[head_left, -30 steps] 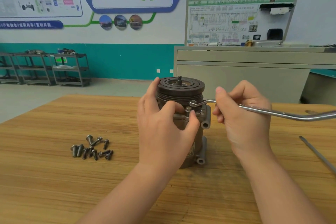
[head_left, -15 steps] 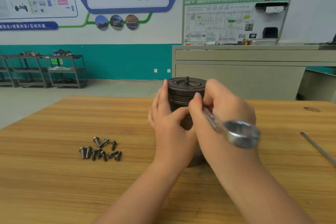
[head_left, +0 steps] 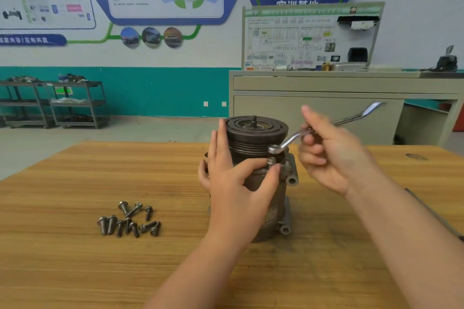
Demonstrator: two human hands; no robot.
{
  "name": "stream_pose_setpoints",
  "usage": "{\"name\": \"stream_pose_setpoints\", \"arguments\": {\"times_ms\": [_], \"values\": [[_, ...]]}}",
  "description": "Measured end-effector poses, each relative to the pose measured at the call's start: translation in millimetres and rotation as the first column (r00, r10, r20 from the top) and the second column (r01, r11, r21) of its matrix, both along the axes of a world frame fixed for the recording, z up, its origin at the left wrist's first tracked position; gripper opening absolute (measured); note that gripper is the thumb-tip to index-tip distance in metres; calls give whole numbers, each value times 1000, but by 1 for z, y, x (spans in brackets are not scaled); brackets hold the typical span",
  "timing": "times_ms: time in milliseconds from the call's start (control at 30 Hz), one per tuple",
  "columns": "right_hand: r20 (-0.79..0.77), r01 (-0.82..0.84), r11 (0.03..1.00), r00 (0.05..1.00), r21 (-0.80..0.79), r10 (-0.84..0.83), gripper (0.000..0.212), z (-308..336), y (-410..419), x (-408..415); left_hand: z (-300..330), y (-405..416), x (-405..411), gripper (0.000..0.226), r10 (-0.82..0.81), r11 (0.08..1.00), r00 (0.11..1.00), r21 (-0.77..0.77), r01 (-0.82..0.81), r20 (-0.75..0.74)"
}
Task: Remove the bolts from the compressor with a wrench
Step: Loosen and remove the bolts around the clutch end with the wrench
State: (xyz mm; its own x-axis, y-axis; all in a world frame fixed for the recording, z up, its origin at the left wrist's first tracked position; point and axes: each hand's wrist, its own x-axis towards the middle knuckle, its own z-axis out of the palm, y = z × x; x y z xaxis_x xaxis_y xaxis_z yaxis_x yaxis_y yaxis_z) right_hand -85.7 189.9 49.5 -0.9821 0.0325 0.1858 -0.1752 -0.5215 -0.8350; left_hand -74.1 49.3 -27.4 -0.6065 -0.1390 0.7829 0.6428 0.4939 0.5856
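The grey compressor (head_left: 256, 138) stands upright on the wooden table (head_left: 75, 258), its dark pulley on top. My left hand (head_left: 238, 190) wraps around its body from the left, thumb near a bolt (head_left: 271, 160) that sticks up below the pulley. My right hand (head_left: 329, 155) holds the silver offset ring wrench (head_left: 291, 140) by its shaft. The wrench's ring end hovers just above that bolt, and its handle points up to the right. A second bolt (head_left: 287, 164) sits beside the first.
Several loose bolts (head_left: 129, 221) lie in a pile on the table to the left of the compressor. A thin metal rod (head_left: 411, 193) lies on the table behind my right forearm. A grey cabinet (head_left: 326, 108) stands beyond the table.
My right hand swung the wrench from pointing toward me back out to the upper right. The ring end now sits just above the bolt. My left hand kept its hold on the compressor.
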Motion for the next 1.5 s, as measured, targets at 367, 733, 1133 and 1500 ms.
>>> {"name": "stream_pose_setpoints", "arguments": {"times_ms": [367,733,1133,1500], "values": [[-689,789,469,593,396,-417,41,-8,-18,34,-1,-5,-2,6,-27,999,1000,-19,27,15],[-916,913,-83,400,399,6,18,-14,-65,65,6,-10,2,43,44,966,985,-259,1,170],[207,-81,994,974,-69,94,18,-15,2,26,3,-4,3,14,-26,1000,998,-11,27,52],[-622,654,629,712,420,-325,38,11,-12,36,4,-6,5,6,-37,999,998,-11,37,59]]}}
